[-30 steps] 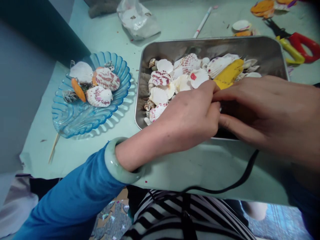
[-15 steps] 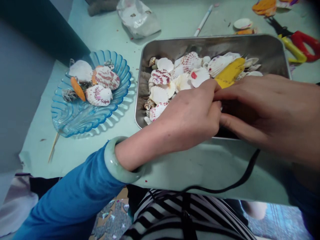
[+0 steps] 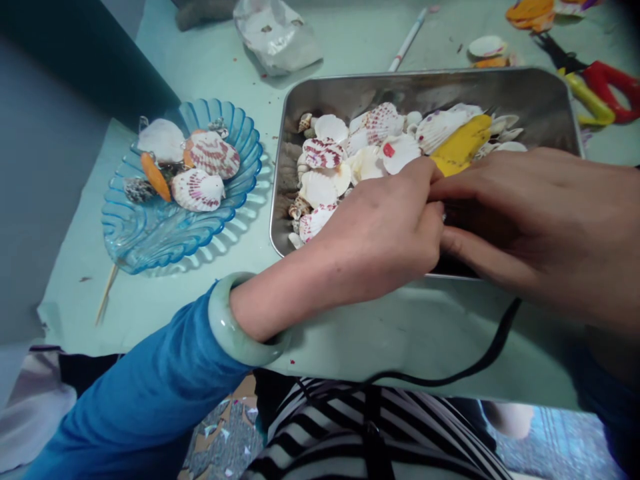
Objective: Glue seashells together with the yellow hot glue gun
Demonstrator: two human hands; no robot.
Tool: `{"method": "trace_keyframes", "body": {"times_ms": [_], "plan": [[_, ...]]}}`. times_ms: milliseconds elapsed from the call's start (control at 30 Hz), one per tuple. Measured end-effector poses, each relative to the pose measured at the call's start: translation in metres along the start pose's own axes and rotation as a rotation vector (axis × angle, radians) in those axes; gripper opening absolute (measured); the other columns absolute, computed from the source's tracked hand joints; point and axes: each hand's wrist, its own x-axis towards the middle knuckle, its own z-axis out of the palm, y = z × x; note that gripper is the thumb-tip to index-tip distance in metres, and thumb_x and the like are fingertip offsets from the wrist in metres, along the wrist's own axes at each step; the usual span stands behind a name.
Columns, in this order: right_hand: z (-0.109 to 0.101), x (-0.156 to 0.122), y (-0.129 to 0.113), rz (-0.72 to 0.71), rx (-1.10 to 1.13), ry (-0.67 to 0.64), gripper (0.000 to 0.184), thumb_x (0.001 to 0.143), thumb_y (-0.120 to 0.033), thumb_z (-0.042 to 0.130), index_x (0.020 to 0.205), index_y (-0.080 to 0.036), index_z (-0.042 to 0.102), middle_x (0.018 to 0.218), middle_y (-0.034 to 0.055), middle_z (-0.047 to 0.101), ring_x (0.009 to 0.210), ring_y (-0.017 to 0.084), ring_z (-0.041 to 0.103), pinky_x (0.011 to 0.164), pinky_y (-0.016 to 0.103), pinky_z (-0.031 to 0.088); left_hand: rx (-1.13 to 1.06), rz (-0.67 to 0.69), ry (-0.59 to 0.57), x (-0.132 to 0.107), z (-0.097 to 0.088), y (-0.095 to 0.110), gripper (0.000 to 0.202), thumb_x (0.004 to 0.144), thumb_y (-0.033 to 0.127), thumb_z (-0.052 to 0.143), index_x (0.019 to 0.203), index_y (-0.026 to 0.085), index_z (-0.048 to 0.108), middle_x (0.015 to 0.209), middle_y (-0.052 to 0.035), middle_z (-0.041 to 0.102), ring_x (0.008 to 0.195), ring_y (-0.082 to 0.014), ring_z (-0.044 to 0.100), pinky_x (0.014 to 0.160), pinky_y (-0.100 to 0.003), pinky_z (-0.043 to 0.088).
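Note:
Over the near side of a metal tray [image 3: 320, 81], my two hands meet at the fingertips. My left hand [image 3: 383, 230], with a pale green bangle [image 3: 235, 327] at its wrist, is closed, its fingers pinched together. Curled towards it from the right, my right hand [image 3: 550, 220] is closed too, thumb and forefinger at the left fingertips. What they hold is mostly hidden; a tiny shiny spot shows between them. Just behind the fingers lies a yellow shell piece [image 3: 463, 147]. White and reddish-patterned scallop shells [image 3: 367, 163] fill much of the tray.
To the left stands a blue glass dish [image 3: 175, 243] with several shells, a wooden stick [image 3: 106, 293] beside it. Behind the tray lie a plastic bag [image 3: 277, 40] and a white pen [image 3: 409, 40]. Red-and-yellow-handled pliers [image 3: 595, 93] rest at the right. A black cord [image 3: 465, 375] crosses the table's front.

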Motion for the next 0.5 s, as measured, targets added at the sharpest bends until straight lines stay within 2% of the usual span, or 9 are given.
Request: {"method": "trace_keyframes", "body": {"times_ms": [500], "plan": [[0.0004, 0.0013, -0.0008, -0.018, -0.015, 0.041, 0.031, 0.086, -0.041, 0.038, 0.093, -0.02, 0.059, 0.076, 0.0037, 0.06, 0.072, 0.021, 0.058, 0.059, 0.034, 0.04, 0.017, -0.017, 0.0, -0.0004, -0.0011, 0.0015, 0.011, 0.081, 0.018, 0.039, 0.084, 0.022, 0.049, 0.078, -0.0003, 0.063, 0.09, -0.0215, 0.06, 0.069, -0.035, 0.049]]}}
